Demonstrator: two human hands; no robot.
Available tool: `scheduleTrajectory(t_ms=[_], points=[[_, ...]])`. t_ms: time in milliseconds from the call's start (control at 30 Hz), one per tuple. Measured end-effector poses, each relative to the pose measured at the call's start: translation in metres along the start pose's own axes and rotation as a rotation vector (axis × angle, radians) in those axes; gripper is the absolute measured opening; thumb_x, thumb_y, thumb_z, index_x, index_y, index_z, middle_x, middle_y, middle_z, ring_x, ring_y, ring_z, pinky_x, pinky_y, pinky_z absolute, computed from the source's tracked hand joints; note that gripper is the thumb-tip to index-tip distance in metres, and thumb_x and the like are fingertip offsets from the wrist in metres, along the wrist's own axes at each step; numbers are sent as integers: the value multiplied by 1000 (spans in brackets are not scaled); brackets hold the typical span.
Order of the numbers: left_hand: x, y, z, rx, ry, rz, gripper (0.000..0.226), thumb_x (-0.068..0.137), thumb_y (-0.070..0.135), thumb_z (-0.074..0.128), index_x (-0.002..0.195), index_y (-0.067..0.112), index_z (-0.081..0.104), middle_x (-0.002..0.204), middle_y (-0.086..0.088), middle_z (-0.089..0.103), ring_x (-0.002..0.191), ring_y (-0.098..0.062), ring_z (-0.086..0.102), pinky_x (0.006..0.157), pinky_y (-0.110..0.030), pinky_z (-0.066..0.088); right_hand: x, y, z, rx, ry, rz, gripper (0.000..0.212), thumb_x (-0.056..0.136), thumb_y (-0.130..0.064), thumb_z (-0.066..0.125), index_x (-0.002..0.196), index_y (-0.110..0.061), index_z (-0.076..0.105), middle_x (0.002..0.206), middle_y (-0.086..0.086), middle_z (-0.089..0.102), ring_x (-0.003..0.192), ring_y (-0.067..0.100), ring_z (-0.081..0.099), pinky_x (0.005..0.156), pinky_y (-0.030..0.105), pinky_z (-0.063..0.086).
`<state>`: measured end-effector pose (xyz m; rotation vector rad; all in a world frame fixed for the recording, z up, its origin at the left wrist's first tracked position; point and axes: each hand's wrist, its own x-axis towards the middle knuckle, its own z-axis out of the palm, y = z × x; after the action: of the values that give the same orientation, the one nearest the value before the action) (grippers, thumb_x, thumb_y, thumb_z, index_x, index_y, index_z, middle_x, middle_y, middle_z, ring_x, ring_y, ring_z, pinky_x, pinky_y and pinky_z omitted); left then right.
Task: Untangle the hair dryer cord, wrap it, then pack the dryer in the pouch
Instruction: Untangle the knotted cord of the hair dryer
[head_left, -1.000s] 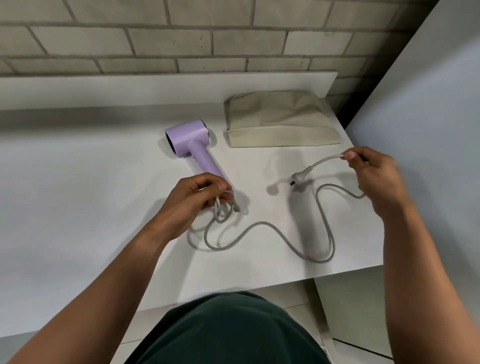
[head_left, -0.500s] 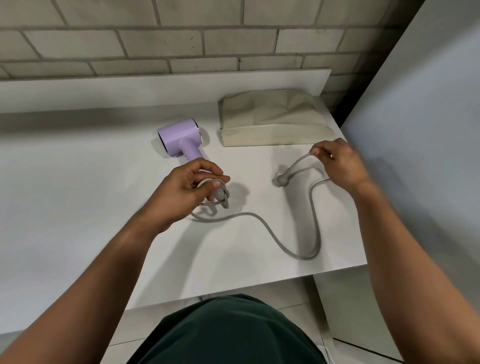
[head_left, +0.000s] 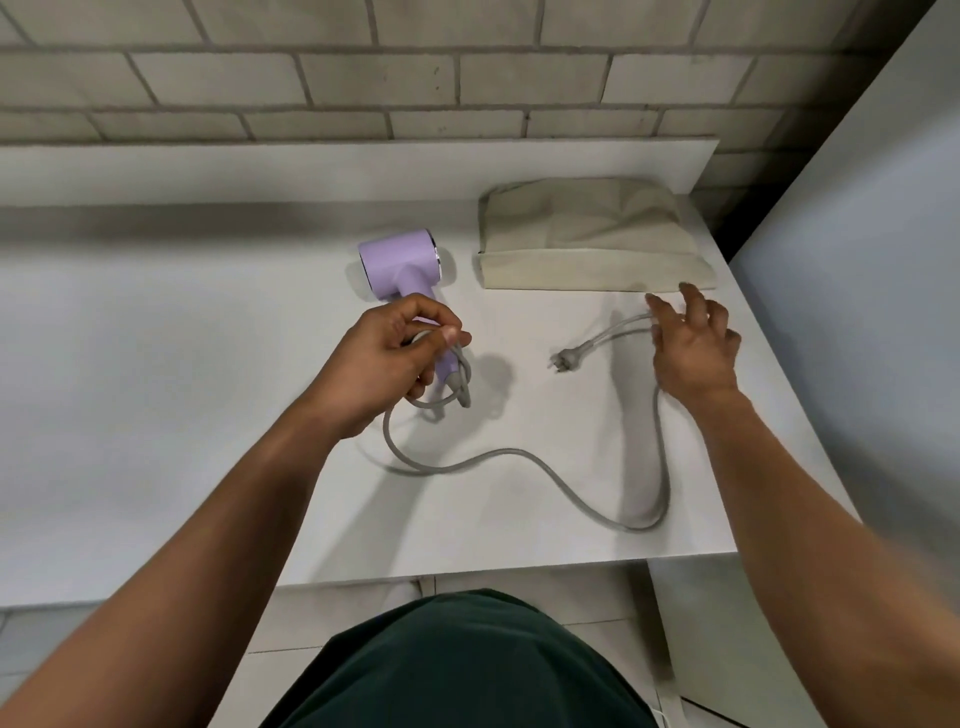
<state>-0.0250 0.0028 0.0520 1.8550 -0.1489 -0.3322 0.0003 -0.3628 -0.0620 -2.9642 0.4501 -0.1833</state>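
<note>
On dryer (head_left: 397, 270) handle and cord (head_left: 519, 457) loop, left hand (head_left: 384, 364) clenched; right hand (head_left: 696, 353) splayed, empty; plug (head_left: 563, 358) lies between it and dryer.

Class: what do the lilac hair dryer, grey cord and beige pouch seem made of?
Lilac hair dryer: probably matte plastic, smooth and evenly coloured.
Grey cord: likely rubbery sheathing, bending in soft loops.
Beige pouch: fabric, seemingly, creased and slumped.

Cord (head_left: 524, 457) loops across counter (head_left: 156, 389); pouch (head_left: 587, 244) rear-right.
</note>
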Motion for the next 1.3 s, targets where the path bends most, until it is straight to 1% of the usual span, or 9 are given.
scheduleTrajectory(t_ms=[133,333,467,567,667,800,1033,1200,1300], points=[[1,-1,-3,31,-7,-5,5,104,16,60,103,13,64,101,0,80,52,-7,52,54,-22,43,2,3,-13,161,69,-69,29,105,-18,54,129,-18,69,120,15,58,109,42,56,82,49,53],[8,-2,4,20,-50,-13,8,104,16,61,107,10,64,102,-3,80,50,-5,54,51,-15,41,8,-21,-25,251,-78,-373,47,107,-14,48,151,-29,51,133,2,57,126,32,50,106,50,38],[12,-3,8,66,-120,2,7,103,20,62,108,15,64,101,2,81,57,-6,55,52,-15,42,0,-45,-12,-41,-153,-270,91,95,3,43,162,-45,4,172,-11,6,158,23,5,120,65,4],[14,-2,6,82,-140,-1,7,103,21,62,108,17,65,101,4,80,57,-6,54,53,-14,41,-9,-41,-3,-73,-107,-188,116,80,15,43,160,-45,-15,169,-10,-28,158,24,-22,120,66,-7],[16,-4,3,82,-146,-4,9,103,22,63,109,16,65,101,4,80,56,-5,56,52,-13,41,-26,-25,3,13,29,-130,98,90,5,50,165,-35,3,172,-4,-20,159,29,-14,124,60,2],[18,-6,0,61,-150,-12,10,103,20,63,110,14,65,101,1,80,52,-3,55,51,-12,40,-54,10,28,56,-122,-215,50,106,-31,45,155,-19,46,169,7,28,156,34,26,118,65,26],[20,-5,-1,45,-157,-15,10,103,22,62,107,12,64,102,2,81,51,-2,55,50,-14,40,-68,60,35,119,-57,-168,65,84,18,55,144,-6,58,155,16,50,147,44,41,118,65,33],[19,-2,-3,38,-130,1,12,104,22,61,102,10,62,101,4,81,52,-2,55,57,-21,45,-73,59,13,44,-9,-116,67,76,21,58,133,-13,69,155,15,52,147,51,37,116,72,28],[19,-2,-2,14,-119,2,11,103,20,63,100,10,62,101,3,81,54,-2,57,58,-24,47,-78,0,-24,202,216,-234,46,82,13,63,118,-12,76,133,12,68,119,42,64,102,52,53]])
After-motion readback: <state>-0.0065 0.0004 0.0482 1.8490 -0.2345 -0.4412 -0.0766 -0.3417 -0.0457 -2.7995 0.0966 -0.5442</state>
